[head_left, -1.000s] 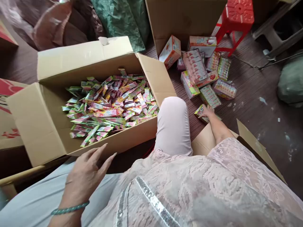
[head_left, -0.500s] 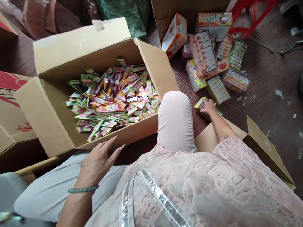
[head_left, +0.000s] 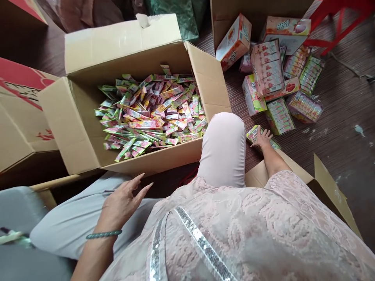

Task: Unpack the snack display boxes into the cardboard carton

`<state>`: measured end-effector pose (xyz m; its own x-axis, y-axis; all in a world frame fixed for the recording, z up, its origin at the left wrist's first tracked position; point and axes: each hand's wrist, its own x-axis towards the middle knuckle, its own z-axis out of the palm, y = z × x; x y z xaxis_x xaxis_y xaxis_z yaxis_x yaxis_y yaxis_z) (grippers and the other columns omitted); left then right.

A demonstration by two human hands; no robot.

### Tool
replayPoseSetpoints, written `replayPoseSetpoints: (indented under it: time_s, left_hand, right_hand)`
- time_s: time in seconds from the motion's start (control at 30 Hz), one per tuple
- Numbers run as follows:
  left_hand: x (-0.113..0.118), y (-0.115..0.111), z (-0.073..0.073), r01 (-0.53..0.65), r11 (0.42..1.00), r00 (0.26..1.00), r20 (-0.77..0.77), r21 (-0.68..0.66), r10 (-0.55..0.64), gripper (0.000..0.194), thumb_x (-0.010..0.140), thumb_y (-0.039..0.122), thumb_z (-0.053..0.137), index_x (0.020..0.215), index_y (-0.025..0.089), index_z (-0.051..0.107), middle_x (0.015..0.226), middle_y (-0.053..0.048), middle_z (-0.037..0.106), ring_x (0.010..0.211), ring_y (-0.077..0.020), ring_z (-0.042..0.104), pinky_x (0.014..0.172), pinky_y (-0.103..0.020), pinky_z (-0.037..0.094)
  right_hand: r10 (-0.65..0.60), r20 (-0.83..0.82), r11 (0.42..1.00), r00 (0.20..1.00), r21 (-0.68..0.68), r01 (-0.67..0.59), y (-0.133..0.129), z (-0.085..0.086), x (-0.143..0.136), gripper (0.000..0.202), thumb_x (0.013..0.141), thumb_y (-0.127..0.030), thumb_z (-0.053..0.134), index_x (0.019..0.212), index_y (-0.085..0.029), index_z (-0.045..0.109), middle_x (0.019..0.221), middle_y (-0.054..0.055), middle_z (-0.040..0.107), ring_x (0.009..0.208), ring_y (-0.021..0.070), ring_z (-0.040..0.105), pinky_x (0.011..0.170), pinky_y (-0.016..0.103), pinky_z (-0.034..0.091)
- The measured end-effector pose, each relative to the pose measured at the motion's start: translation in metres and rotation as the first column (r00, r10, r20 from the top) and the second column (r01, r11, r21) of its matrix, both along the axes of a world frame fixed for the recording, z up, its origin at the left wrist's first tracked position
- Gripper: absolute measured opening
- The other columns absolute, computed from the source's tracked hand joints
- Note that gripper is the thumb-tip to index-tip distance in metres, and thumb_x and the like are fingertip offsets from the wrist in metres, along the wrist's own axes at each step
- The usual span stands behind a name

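Observation:
My left hand, a beaded bracelet on its wrist, hovers above my bent leg by the near side of a large open carton. Its fingers are stretched out with nothing in them. Many small stick sachets, pink, green and yellow, lie heaped inside that carton. Beyond my right knee, my right hand rests on a green-and-yellow pack of sachets on the floor, fingers spread over its top. Just past it lies another green pack.
Printed boxes and wrapped packs pile up at the back right, near a red stool. An open carton sits by my right arm. A red-printed carton stands at far left, above a grey seat.
The view has shifted, so the carton and packs appear farther right. My right hand's fingers have spread wider over the green-and-yellow pack. My left hand has kept nearly the same pose.

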<state>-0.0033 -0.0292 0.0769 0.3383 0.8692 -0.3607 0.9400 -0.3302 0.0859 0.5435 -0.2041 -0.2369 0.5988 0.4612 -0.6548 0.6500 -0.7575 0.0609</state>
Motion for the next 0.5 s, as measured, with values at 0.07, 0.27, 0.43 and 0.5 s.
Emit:
replayPoseSetpoints:
  time_s: [0.07, 0.27, 0.43, 0.5]
  left_hand:
    - [0.007, 0.002, -0.002, -0.002, 1.0, 1.0, 0.026, -0.029, 0.003, 0.054, 0.089, 0.063, 0.056, 0.124, 0.027, 0.074, 0.11, -0.008, 0.08, 0.096, -0.0323, 0.077, 0.086, -0.042, 0.061]
    - [0.044, 0.022, 0.0, 0.121, 0.992, 0.99, 0.079, -0.032, -0.118, 0.06, 0.091, 0.061, 0.052, 0.132, 0.021, 0.073, 0.105, -0.013, 0.078, 0.098, -0.0329, 0.075, 0.088, -0.041, 0.06]
    - [0.058, 0.029, 0.006, 0.142, 0.99, 0.974, 0.181, -0.013, -0.137, 0.056, 0.09, 0.063, 0.057, 0.126, 0.024, 0.073, 0.104, -0.008, 0.08, 0.086, -0.0282, 0.074, 0.083, -0.038, 0.06]
    - [0.063, 0.029, 0.009, 0.115, 0.993, 0.968, 0.23, -0.029, -0.105, 0.059, 0.087, 0.064, 0.058, 0.124, 0.021, 0.074, 0.105, -0.009, 0.08, 0.085, -0.0285, 0.075, 0.082, -0.038, 0.061]
  right_hand:
    - [0.013, 0.055, 0.998, 0.998, 0.059, -0.016, 0.0, -0.001, -0.011, 0.151, 0.068, -0.056, 0.095, 0.173, -0.017, -0.006, 0.169, 0.037, 0.021, 0.154, 0.0505, 0.029, 0.123, 0.068, 0.02]
    - [-0.142, 0.013, 0.964, 0.99, 0.231, 0.136, 0.022, 0.011, -0.036, 0.125, 0.079, -0.051, 0.081, 0.174, -0.018, 0.007, 0.149, 0.028, 0.046, 0.137, 0.0428, 0.048, 0.116, 0.059, 0.035]
    - [-0.451, -0.311, 0.747, 0.836, 0.382, 0.545, 0.034, 0.034, -0.008, 0.135, 0.072, -0.049, 0.083, 0.175, -0.019, 0.001, 0.156, 0.024, 0.049, 0.142, 0.0372, 0.051, 0.119, 0.047, 0.041]
    - [-0.456, -0.418, 0.61, 0.786, 0.496, 0.618, 0.031, 0.048, 0.003, 0.129, 0.076, -0.045, 0.075, 0.174, -0.015, -0.002, 0.156, 0.02, 0.054, 0.139, 0.0305, 0.056, 0.114, 0.042, 0.048]
